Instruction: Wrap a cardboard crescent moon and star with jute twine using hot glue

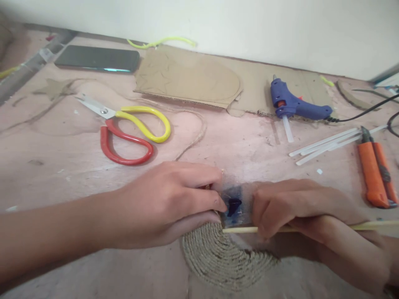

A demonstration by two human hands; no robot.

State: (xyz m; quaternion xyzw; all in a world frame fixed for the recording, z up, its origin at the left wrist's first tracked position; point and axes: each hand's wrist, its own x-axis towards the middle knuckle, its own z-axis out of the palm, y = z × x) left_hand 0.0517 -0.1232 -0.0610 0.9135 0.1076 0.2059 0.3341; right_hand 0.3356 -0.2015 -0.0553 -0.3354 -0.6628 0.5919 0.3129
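Note:
A crescent covered in rows of twine (215, 253) lies at the front of the table. My left hand (177, 199) has its fingers closed on the upper end of this crescent, which they partly hide. In my right hand (299, 207) is a thin wooden stick (241, 229), gripped low, its tip touching or very near the crescent's inner edge. Between the two hands lies a clear plastic piece (245, 211) bearing a dark blue blob (234, 206). A loose strand of twine (196, 141) runs back from behind my left hand.
Scissors (131, 128) with red and yellow handles lie left of centre. Farther back are a phone (96, 59), a cardboard star (54, 88) and cardboard sheets (187, 77). To the right are a blue glue gun (296, 104) with its cord, glue sticks (327, 143) and orange cutters (375, 174).

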